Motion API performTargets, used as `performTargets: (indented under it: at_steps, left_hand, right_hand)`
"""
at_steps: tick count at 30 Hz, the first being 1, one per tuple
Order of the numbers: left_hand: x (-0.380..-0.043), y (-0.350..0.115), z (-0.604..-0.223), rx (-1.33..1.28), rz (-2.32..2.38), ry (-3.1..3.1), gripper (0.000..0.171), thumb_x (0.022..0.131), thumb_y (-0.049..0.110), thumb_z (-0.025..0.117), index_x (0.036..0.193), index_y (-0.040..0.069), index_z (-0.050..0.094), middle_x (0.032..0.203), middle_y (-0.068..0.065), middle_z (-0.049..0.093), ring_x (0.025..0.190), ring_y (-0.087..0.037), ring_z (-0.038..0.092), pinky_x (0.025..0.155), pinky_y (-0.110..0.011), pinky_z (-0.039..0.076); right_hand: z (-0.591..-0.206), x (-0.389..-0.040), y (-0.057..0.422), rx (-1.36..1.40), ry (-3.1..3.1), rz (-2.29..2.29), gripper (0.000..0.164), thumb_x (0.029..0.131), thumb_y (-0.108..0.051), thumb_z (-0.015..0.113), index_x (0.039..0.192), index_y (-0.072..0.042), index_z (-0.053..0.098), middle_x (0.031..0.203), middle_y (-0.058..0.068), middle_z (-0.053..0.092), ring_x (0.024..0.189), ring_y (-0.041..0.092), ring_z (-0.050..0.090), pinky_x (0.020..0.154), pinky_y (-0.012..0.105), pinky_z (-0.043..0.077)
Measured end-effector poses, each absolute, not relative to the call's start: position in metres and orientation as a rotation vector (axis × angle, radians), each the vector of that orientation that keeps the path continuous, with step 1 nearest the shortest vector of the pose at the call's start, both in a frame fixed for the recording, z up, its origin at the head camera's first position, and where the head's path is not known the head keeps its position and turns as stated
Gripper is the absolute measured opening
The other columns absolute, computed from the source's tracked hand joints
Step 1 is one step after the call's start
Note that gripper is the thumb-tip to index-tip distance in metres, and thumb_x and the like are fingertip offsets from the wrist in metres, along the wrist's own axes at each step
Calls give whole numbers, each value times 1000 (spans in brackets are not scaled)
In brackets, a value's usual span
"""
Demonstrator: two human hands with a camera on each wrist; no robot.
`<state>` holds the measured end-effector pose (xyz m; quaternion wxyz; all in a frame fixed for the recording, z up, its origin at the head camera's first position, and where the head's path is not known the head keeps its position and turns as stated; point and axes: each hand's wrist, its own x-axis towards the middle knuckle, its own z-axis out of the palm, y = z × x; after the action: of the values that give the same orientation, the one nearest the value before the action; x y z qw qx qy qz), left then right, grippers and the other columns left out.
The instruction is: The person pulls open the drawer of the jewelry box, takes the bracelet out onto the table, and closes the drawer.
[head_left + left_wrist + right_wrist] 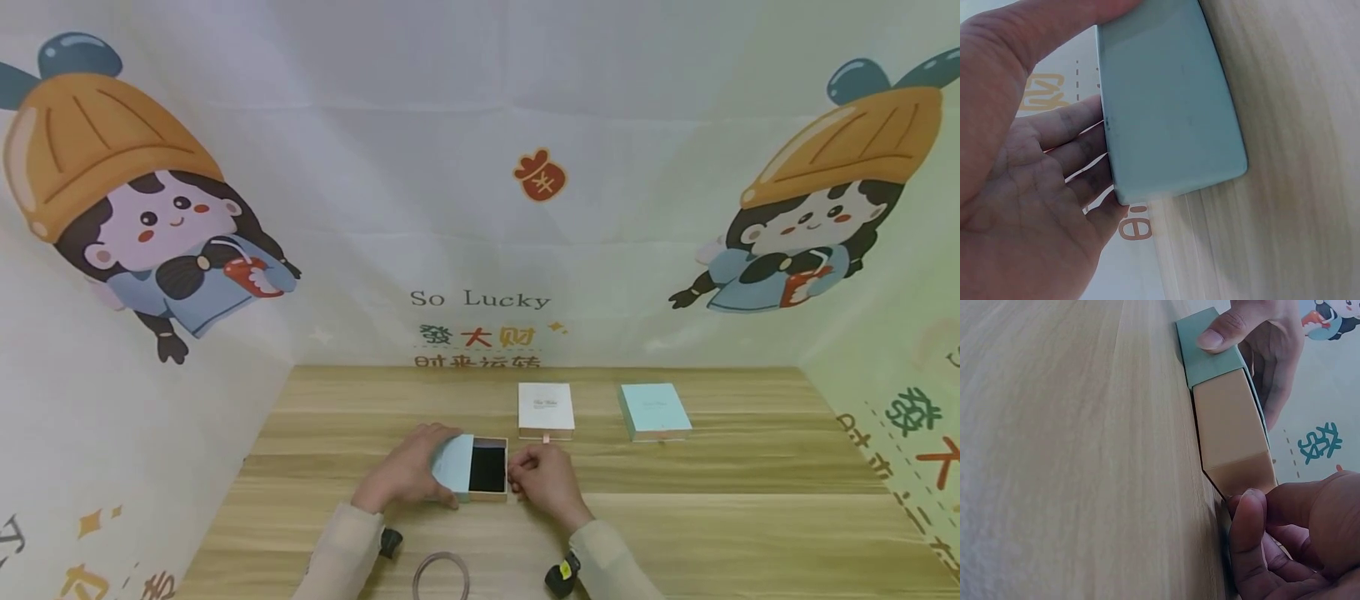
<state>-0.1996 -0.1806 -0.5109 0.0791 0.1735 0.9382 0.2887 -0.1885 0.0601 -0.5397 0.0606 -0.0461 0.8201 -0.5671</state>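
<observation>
A light-blue drawer box [452, 467] lies on the table with its tan inner drawer [1229, 419] slid partway out to the right. Inside the drawer shows a black insert [487, 469]. My left hand [411, 468] grips the blue outer sleeve [1166, 106], thumb on the near side and fingers on the far side. At the drawer's front end, my right hand [546, 482] pinches with thumb and index finger; whatever small part is between the fingertips is hidden by them.
Behind the hands sit a white box [545, 407] with a pink pull tab and, farther right, another light-blue box [654, 408]. A pinkish ring-shaped item [441, 575] lies at the near edge. Printed cloth [360, 208] walls the wooden table [720, 517] at back and sides.
</observation>
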Motion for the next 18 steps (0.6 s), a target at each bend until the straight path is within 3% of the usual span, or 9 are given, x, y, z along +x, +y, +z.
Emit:
performTargets:
  at_steps: [18]
  left_hand:
    - [-199, -178, -510, 517, 885, 2808, 102, 53, 21, 100, 143, 9, 55, 135, -9, 62, 120, -28, 55, 103, -54, 50]
  right_hand:
    - [-544, -193, 45, -204, 2423, -1738, 11, 90, 6, 65, 81, 5, 70, 67, 6, 68, 53, 8, 59, 48, 23, 54]
